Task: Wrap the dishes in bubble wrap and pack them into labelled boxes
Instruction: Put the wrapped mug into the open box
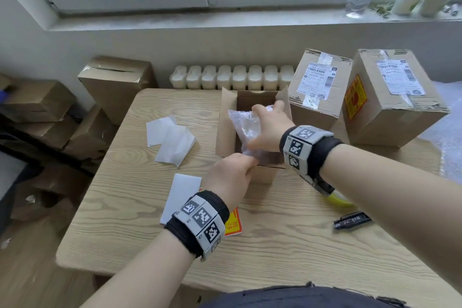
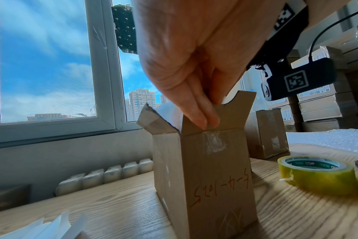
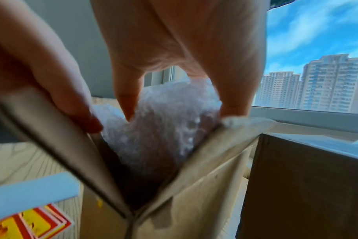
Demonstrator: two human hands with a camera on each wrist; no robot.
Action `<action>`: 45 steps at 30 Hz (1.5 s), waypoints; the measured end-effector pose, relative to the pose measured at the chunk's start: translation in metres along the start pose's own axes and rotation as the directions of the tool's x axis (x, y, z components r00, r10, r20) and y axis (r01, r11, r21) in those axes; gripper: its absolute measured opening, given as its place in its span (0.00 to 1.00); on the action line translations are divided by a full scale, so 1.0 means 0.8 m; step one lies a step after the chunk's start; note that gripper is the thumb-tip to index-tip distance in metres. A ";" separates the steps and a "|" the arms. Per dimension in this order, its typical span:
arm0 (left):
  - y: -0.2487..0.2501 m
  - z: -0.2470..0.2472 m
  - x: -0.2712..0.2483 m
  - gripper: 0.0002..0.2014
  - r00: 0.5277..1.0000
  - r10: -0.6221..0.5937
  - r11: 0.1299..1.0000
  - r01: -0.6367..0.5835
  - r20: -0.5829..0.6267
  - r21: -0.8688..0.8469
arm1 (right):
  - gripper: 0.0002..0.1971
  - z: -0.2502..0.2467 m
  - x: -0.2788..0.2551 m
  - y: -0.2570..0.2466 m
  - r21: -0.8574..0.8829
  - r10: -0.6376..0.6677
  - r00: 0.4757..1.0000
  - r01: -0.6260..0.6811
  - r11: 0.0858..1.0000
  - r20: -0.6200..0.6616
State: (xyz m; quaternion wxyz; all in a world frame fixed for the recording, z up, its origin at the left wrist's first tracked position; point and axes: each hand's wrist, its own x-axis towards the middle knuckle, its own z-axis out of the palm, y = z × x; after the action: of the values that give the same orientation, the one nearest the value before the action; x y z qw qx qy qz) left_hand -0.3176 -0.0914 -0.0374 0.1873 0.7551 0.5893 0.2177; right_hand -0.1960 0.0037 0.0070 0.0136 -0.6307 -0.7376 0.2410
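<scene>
Table: pale wood table, carrying everything below.
Sealed boxes: two taped boxes with shipping labels stand at the far right, just beside the open one.
Open box: small open box at mid-table, flaps up, red handwriting on its near face.
Bundle: bubble-wrapped bundle, partly inside the box, its upper end above the rim; the long axis looks tilted, so it has yet to drop straight down.
Right hand: right hand on top of the bundle, fingers and thumb curled round the wrap; it is the hand doing the lowering.
Left hand: left hand pinches the near flap, holding it back from the opening.
Tape: yellow tape roll near the right wrist.
</scene>
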 end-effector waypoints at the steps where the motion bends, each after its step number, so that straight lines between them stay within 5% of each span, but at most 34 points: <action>1: -0.001 0.000 -0.001 0.13 1.000 0.001 1.000 -0.001 -0.002 -0.001 | 0.34 0.005 0.002 -0.003 -0.043 -0.002 1.000 0.003 0.999 0.016; 10: -0.007 -0.004 -0.003 0.13 0.999 0.018 0.999 -0.019 -0.029 -0.039 | 0.44 0.055 0.014 -0.014 -0.311 0.064 0.997 -0.075 0.947 -0.046; 16: -0.011 -0.005 -0.006 0.12 0.999 -0.005 0.999 0.004 -0.033 -0.043 | 0.18 0.045 0.006 -0.014 -0.373 0.052 0.992 -0.006 0.928 0.113; 19: -0.013 -0.005 -0.007 0.13 0.999 -0.012 0.999 0.010 -0.040 -0.039 | 0.15 0.035 -0.009 -0.014 -0.266 -0.027 0.993 0.057 0.962 0.116; 22: -0.016 -0.011 -0.011 0.20 0.989 -0.093 0.996 0.094 -0.116 0.004 | 0.16 0.038 -0.027 0.005 -0.170 -0.224 0.944 0.186 0.968 -0.244; 24: -0.022 -0.015 -0.009 0.34 0.953 -0.241 0.964 0.258 -0.183 0.071 | 0.27 0.038 -0.041 0.023 -0.106 -0.184 0.909 0.156 0.982 -0.374; 27: -0.028 -0.016 0.002 0.47 0.928 -0.366 0.925 0.371 -0.067 0.079 | 0.34 0.038 -0.056 0.043 0.187 -0.008 0.979 0.047 0.981 -0.204; 30: -0.024 -0.011 0.014 0.37 0.951 -0.308 0.951 0.309 0.031 0.004 | 0.34 0.040 -0.064 0.049 0.234 -0.085 0.991 0.107 0.966 -0.104; 34: -0.022 -0.010 0.025 0.24 0.940 -0.337 0.941 0.337 -0.057 -0.012 | 0.37 0.040 -0.071 0.062 0.081 -0.099 0.991 0.107 0.991 -0.095; 36: -0.022 -0.013 0.032 0.24 0.913 -0.390 0.911 0.401 -0.123 0.091 | 0.31 0.031 -0.065 0.067 -0.103 -0.112 0.975 0.094 0.990 -0.189; 39: -0.016 -0.018 0.045 0.28 0.916 -0.380 0.851 0.401 -0.131 0.339 | 0.34 0.023 -0.051 0.060 -0.332 -0.190 0.967 0.126 0.935 -0.168; 45: 0.001 -0.031 0.087 0.42 0.942 -0.325 0.770 0.209 0.087 0.603 | 0.32 0.029 -0.039 0.053 -0.321 -0.185 0.973 0.132 0.938 -0.139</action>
State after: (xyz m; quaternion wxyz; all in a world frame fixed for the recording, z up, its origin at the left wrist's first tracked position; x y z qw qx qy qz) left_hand -0.3158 -0.0231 -0.0089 0.0290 0.7009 0.7087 -0.0751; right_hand -0.1579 -0.0295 -0.0202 -0.0043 -0.5813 -0.8109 0.0669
